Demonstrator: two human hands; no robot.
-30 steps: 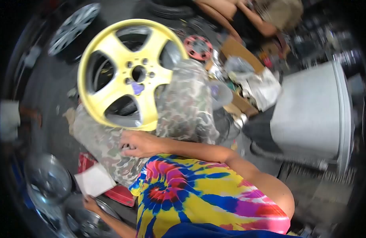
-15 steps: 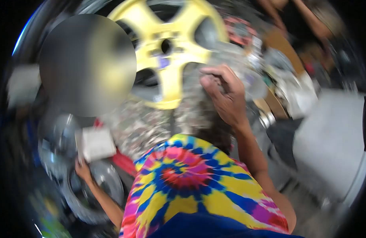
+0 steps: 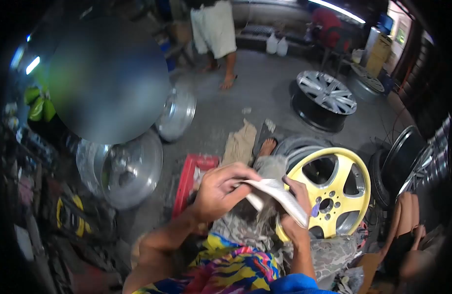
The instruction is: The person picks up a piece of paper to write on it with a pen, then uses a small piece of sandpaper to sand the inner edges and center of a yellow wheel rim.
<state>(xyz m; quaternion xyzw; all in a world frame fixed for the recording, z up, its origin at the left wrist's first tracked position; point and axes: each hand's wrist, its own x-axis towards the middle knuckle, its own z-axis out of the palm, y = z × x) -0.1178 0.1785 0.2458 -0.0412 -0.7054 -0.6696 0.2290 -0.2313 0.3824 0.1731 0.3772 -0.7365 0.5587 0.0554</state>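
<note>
A sheet of white paper (image 3: 280,195), bent into a curve, is held between my two hands in front of my lap. My left hand (image 3: 221,188) grips its left end with thumb and fingers. At its right end my right hand (image 3: 298,206) has its fingers closed round the edge. Just right of the hands stands a yellow five-spoke wheel (image 3: 353,200), tilted against my camouflage-covered legs (image 3: 329,254), with a purple patch near its hub.
A red tray (image 3: 185,183) lies left of my hands beside a tan cloth (image 3: 239,142). Bare metal wheels (image 3: 133,171) stand at the left. A silver wheel (image 3: 326,93) lies farther back. One person in pale shorts (image 3: 213,29) stands behind; another person's arm (image 3: 405,220) is at the right.
The view has swung to the left and up. Both hands have come together, and the white paper, earlier in my left hand alone, is now bent between them.
</note>
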